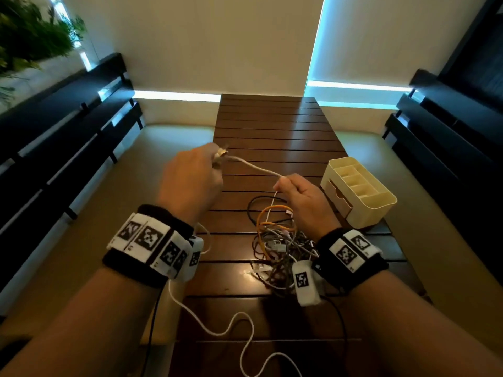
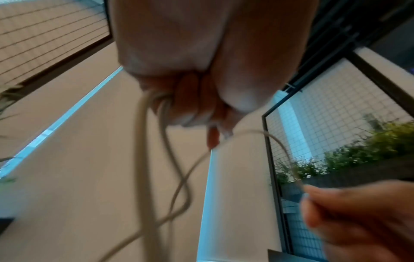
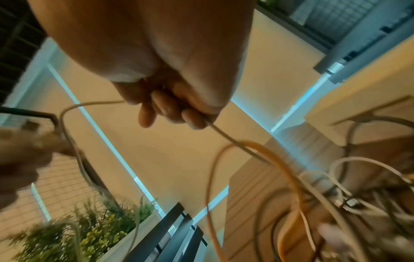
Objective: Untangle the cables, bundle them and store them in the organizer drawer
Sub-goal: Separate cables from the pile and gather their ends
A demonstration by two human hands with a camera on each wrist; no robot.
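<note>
Left hand (image 1: 190, 180) grips loops of a white cable (image 1: 255, 167) above the table (image 1: 272, 123); right hand (image 1: 304, 200) pinches the same cable just over the tangled pile (image 1: 280, 240). Cream organizer (image 1: 359, 191) sits right of the pile, drawer closed.

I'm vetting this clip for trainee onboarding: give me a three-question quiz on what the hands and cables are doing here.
1. True or false: both hands hold the same white cable.
2. Which side of the tangled pile is the organizer on? A) the person's left B) the person's right
3. Fill in: the organizer drawer is ____.

Key: 1 true, the left hand and the right hand each grip it. 2 B. 3 closed.
</note>
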